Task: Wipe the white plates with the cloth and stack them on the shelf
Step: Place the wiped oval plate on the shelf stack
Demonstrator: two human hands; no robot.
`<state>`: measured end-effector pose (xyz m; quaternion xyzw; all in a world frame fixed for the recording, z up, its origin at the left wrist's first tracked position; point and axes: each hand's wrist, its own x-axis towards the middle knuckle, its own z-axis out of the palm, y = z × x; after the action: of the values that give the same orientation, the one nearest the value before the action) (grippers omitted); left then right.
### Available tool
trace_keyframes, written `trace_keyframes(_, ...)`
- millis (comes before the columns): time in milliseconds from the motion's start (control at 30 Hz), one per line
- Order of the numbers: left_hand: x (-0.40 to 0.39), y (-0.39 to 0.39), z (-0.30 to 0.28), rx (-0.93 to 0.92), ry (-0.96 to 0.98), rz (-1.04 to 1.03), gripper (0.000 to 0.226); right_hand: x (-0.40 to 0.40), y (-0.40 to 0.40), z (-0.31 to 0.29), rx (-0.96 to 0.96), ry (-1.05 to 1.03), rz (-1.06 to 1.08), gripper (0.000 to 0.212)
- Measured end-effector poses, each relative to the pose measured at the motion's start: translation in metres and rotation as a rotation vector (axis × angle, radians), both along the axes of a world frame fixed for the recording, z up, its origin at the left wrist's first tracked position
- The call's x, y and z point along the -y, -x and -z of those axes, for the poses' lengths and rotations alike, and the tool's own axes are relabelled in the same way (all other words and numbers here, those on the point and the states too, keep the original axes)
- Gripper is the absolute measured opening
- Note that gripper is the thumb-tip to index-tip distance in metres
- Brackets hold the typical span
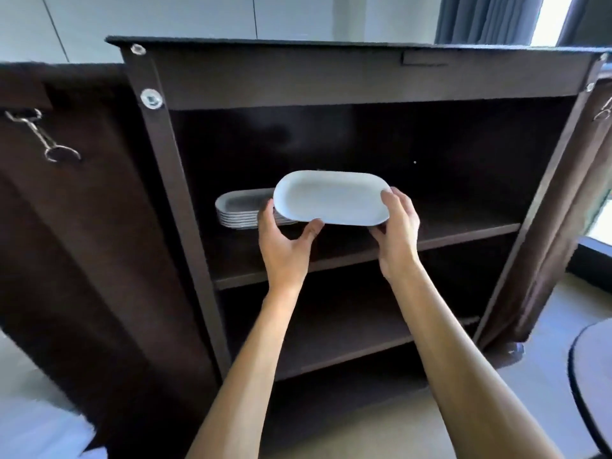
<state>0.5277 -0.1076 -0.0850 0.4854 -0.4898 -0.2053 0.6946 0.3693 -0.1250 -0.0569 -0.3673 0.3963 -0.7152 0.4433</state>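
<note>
Starting at the far left, we see the cabinet's open door [66, 210] with a metal latch [39, 134] hanging on it. Next, on the upper shelf [463, 233], sits a stack of white plates [236, 207], several deep, toward the left end. Our left hand [284, 241] curls around the left end of an oval white plate [331, 198], thumb on the near rim, fingers underneath. The plate is held in the air in front of the shelf, slightly tilted, just right of the stack and overlapping its right edge in view. Our right hand [397, 226] clasps the plate's right end in the same way. We judge the task well along: several plates are stacked, this one is about to join them. The cloth is not in sight, nor any plates not yet wiped, so we cannot tell how many remain
</note>
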Motion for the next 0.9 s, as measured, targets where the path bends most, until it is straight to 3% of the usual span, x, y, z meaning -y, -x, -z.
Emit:
trace_keyframes(233, 0.036, -0.068, -0.022, -0.029, -0.055, -0.196, 0.091, 0.060, -0.084, -0.014, -0.150, -0.023, -0.176, 0.070)
trace_keyframes(333, 0.051, -0.089, -0.030, -0.113, -0.083, -0.186, 0.081, 0.080, -0.107, -0.016, -0.189, -0.059, -0.210, 0.067)
trace_keyframes(567, 0.079, -0.104, -0.017, -0.099, -0.169, -0.287, 0.049, 0.115, -0.126, 0.003, -0.324, -0.111, -0.218, 0.080)
trace_keyframes(700, 0.087, -0.104, -0.018, -0.103, -0.223, -0.294, 0.048, 0.131, -0.127, 0.004, -0.415, -0.136, -0.218, 0.084)
trace_keyframes(900, 0.094, -0.108, -0.017, -0.063, -0.313, -0.325, 0.052, 0.144, -0.129, 0.011, -0.555, -0.166, -0.197, 0.074)
